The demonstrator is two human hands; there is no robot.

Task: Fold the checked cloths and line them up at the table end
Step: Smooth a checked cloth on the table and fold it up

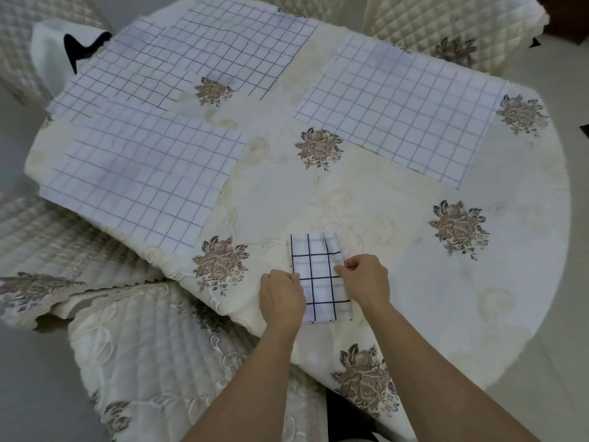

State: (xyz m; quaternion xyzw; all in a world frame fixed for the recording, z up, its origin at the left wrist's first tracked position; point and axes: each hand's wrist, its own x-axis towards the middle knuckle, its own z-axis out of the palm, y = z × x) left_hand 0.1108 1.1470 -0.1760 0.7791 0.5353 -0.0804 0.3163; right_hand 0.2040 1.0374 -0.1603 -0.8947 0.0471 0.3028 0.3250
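A small folded white cloth with dark checks (318,275) lies near the table's front edge. My left hand (282,298) pinches its left edge and my right hand (366,282) pinches its right edge, fingers curled. Three larger checked cloths lie flat and unfolded: one at the left (143,183), one at the far left back (191,55), one at the right back (398,119). The back-left cloth overlaps the left one's far edge.
The table wears a cream tablecloth (414,282) with brown flower prints. Quilted chair covers stand at the left (47,237), front (143,362) and back right (446,23). A white and black item (60,55) sits at the back left.
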